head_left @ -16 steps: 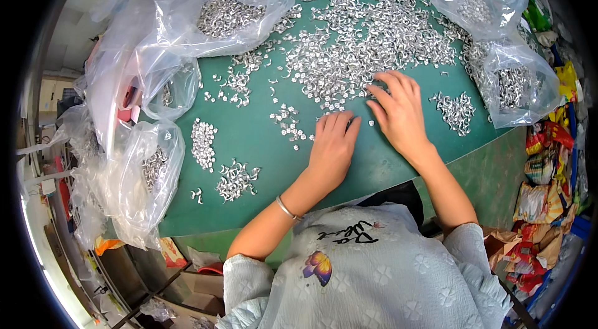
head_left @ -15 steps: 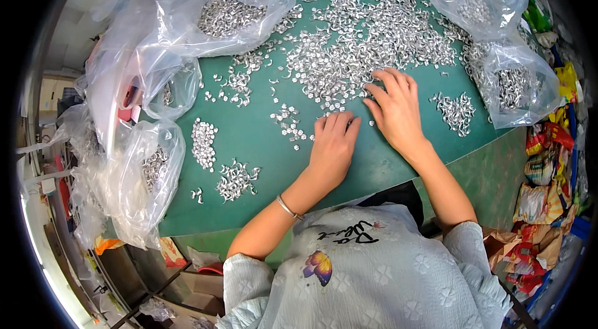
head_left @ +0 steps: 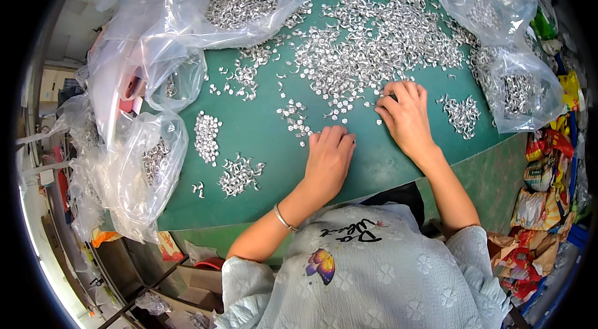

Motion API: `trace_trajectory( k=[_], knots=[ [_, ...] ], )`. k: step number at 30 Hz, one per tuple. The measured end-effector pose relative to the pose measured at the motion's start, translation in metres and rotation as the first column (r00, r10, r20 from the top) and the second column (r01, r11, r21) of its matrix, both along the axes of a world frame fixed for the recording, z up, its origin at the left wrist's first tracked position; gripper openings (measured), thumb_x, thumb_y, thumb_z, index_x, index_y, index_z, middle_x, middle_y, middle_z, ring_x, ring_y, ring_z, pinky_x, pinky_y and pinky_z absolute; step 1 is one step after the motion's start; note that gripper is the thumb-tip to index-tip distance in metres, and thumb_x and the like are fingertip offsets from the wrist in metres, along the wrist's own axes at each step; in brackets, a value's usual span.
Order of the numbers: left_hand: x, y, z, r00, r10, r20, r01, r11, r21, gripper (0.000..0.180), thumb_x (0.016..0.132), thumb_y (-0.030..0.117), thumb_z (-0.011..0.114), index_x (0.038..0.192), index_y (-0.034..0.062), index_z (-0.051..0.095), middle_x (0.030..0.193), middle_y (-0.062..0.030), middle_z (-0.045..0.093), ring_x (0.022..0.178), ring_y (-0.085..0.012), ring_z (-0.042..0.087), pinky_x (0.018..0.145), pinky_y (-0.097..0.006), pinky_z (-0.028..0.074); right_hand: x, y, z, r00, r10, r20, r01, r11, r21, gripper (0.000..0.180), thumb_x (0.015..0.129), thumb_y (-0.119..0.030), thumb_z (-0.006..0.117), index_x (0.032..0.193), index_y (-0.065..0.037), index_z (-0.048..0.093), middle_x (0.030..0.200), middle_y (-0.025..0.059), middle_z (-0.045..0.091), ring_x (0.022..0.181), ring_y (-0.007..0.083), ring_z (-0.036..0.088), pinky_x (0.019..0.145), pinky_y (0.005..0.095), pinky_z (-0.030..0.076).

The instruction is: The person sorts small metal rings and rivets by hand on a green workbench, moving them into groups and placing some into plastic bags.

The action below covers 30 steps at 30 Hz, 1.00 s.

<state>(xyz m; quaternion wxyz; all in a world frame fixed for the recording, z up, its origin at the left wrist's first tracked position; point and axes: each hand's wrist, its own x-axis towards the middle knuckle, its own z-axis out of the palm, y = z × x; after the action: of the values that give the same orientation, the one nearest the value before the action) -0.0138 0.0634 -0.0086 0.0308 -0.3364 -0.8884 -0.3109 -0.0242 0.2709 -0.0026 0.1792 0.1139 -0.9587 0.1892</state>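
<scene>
A large heap of small silvery curved metal pieces (head_left: 374, 36) spreads over the green table (head_left: 274, 185). My left hand (head_left: 329, 157) is low over the table in front of the heap, fingers bent and close together; its fingertips hide whatever is between them. At the heap's near edge my right hand (head_left: 408, 114) has its fingers curled down and the thumb drawn in beside them, and I cannot make out what they hold. A few loose pieces (head_left: 339, 108) lie between the hands and the heap. To the left of my left hand is a small scattered cluster (head_left: 294, 118).
Separate small piles lie at the left, an upper one (head_left: 207, 137) and a lower one (head_left: 241, 176), and another at the right (head_left: 460, 117). Clear plastic bags of pieces stand at the left (head_left: 137, 173), far left (head_left: 243, 8) and right (head_left: 520, 89). Colourful packages (head_left: 539, 204) fill the right side.
My left hand has drawn slightly back toward me. My right hand's fingers have curled in from a more spread pose, and it sits a little nearer and to the right. The view has shifted slightly.
</scene>
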Motion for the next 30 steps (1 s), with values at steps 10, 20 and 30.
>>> trace_trajectory(
  k=[10,20,30],
  knots=[
    [-0.01,-0.002,-0.003,0.978,0.191,-0.085,-0.192,0.981,0.002,0.024,0.084,0.008,0.065,0.108,0.0051,0.062,0.1,-0.0076,0.057,0.093,-0.0264,0.054,0.081,-0.04,0.037,0.006,-0.019,0.009,0.966,0.241,0.09,-0.216,0.95,-0.225,0.011,0.076,-0.009,0.072,0.083,-0.004,0.064,0.092,0.0066,0.057,0.094,0.0251,0.051,0.082,0.0384,0.038],
    [0.006,-0.002,-0.002,0.997,-0.056,-0.045,0.052,0.995,-0.087,0.028,0.08,0.004,0.066,0.108,0.0033,0.063,0.102,-0.0086,0.056,0.093,-0.0251,0.054,0.082,-0.039,0.038,-0.006,-0.023,0.007,0.983,0.163,0.09,-0.166,0.986,0.027,0.007,0.079,-0.01,0.068,0.081,-0.006,0.063,0.087,0.0059,0.056,0.093,0.0254,0.051,0.083,0.0385,0.037],
    [0.018,-0.004,0.001,0.999,0.008,0.043,-0.011,0.997,0.075,0.03,0.081,0.001,0.066,0.11,0.0014,0.06,0.105,-0.0097,0.056,0.093,-0.0274,0.055,0.079,-0.038,0.041,-0.001,-0.025,0.008,0.977,0.202,0.064,-0.196,0.976,-0.095,0.014,0.075,-0.005,0.071,0.086,-0.006,0.062,0.086,0.0053,0.055,0.088,0.0256,0.053,0.083,0.0407,0.036]
  ],
)
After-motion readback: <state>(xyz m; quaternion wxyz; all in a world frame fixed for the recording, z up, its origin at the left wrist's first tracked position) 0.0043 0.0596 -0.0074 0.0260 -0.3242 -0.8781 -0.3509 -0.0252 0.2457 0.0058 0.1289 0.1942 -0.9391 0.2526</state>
